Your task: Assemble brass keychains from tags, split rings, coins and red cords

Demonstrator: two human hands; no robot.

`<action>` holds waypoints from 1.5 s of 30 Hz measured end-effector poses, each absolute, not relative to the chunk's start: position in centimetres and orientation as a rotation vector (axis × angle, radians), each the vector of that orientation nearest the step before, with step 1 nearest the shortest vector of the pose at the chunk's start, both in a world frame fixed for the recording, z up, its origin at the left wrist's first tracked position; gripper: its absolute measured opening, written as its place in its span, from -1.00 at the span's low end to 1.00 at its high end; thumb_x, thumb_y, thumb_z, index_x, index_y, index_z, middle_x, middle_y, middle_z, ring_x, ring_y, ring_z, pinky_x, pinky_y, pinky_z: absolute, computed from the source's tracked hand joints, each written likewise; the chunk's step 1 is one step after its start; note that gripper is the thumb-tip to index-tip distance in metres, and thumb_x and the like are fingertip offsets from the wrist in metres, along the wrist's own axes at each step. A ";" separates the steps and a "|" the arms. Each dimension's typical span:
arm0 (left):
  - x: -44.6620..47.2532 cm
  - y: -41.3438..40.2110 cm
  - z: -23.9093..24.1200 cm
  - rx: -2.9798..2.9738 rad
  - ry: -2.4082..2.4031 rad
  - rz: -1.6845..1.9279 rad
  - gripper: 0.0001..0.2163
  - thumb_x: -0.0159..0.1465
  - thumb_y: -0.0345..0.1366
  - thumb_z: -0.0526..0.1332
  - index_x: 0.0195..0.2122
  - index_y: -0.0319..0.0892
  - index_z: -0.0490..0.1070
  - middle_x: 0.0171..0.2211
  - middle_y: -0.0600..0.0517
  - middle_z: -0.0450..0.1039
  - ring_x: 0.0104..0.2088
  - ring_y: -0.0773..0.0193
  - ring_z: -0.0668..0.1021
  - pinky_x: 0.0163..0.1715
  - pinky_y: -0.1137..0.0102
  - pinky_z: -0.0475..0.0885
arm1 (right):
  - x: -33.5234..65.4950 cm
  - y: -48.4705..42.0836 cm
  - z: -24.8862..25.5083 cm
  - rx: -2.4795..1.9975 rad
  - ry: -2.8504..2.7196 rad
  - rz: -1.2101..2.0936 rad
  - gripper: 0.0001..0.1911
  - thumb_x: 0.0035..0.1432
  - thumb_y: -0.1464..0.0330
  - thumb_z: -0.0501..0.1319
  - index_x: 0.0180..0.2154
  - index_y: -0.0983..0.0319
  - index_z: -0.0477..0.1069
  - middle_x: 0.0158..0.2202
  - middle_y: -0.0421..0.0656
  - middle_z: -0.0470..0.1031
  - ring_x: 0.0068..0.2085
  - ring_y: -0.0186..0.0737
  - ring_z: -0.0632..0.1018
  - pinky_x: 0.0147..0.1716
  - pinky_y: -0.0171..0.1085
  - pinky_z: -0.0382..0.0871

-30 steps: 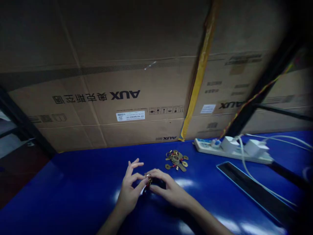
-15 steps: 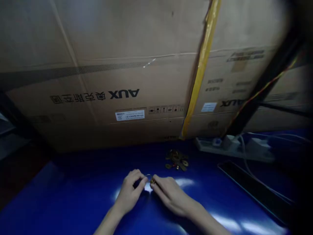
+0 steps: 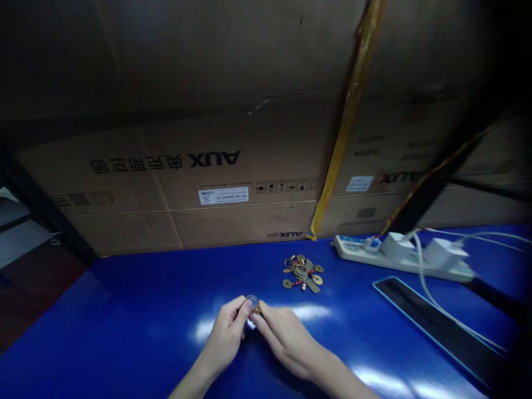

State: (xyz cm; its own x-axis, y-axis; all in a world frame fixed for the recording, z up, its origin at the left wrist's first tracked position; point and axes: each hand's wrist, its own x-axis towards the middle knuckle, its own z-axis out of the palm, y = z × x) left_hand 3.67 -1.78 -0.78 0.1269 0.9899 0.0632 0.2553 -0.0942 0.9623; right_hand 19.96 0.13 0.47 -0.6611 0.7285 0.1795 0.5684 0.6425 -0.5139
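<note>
My left hand [image 3: 224, 335] is closed, its thumb and fingers pinching the left side of a thin metal key ring [image 3: 251, 297]. On the ring's right side, my right hand [image 3: 286, 338] is closed too, pinching at a small gold-coloured piece [image 3: 257, 311]. The fingers hide how that piece joins the ring. Just beyond my right hand lies a pile of brass-coloured coin and tag charms [image 3: 301, 270] with red beads and rings among them, touched by neither hand.
A large cardboard box [image 3: 166, 188] with upside-down print and yellow tape [image 3: 332, 172] walls off the back of the blue table [image 3: 124, 310]. On the right are a white power strip [image 3: 353, 250] with plugged-in adapters, loose cables and a dark blue-edged phone [image 3: 428, 327].
My left hand has shifted slightly right and closed tighter on the ring, nearer to my right hand. The picture has become sharper and the box looks darker.
</note>
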 end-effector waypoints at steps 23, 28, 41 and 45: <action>2.4 -2.1 -0.2 2.975 1.511 0.796 -0.79 0.36 -0.43 0.01 -0.37 -0.19 0.38 -0.50 0.02 0.39 -0.48 0.21 0.48 -0.51 0.40 0.33 | 21.7 0.9 2.3 -1.013 -2.708 0.481 -0.63 0.39 0.24 -0.12 -0.34 0.20 0.36 -0.43 -0.17 0.50 -0.44 -0.25 0.47 -0.45 -0.30 0.10; 2.4 -2.0 -0.8 2.580 1.717 1.040 -0.73 0.37 -0.36 0.00 -0.46 -0.17 0.36 -0.52 0.01 0.39 -0.48 0.25 0.49 -0.48 0.43 0.34 | 20.1 0.1 1.4 -1.071 -2.498 0.720 -0.63 0.41 0.24 -0.18 -0.27 0.20 0.32 -0.33 -0.14 0.51 -0.36 -0.23 0.48 -0.36 -0.30 0.22; 3.6 -1.3 -1.3 1.346 1.349 1.121 -0.63 0.28 0.00 0.09 -0.37 -0.25 0.39 -0.57 0.11 0.32 -0.75 0.47 0.30 -0.78 0.53 0.28 | 19.3 0.1 0.4 -1.069 -2.131 1.019 -0.58 0.40 0.17 -0.20 -0.25 0.20 0.33 -0.34 -0.15 0.50 -0.34 -0.25 0.47 -0.34 -0.31 0.29; 2.6 -1.7 -0.2 1.927 1.474 0.979 -0.73 0.36 -0.19 0.01 -0.35 -0.18 0.41 -0.39 0.01 0.40 -0.46 0.32 0.49 -0.47 0.46 0.41 | 20.7 0.8 1.0 -1.140 -2.520 0.678 -0.67 0.39 0.24 -0.13 -0.26 0.21 0.33 -0.36 -0.12 0.51 -0.37 -0.20 0.48 -0.39 -0.29 0.20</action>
State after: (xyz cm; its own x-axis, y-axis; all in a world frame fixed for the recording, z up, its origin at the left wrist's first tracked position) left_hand 2.60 -1.75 -0.17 0.1468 0.9616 0.2318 0.5862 -0.2733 0.7627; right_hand 20.66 0.80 0.99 -0.6433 0.7624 0.0699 0.6246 0.5754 -0.5280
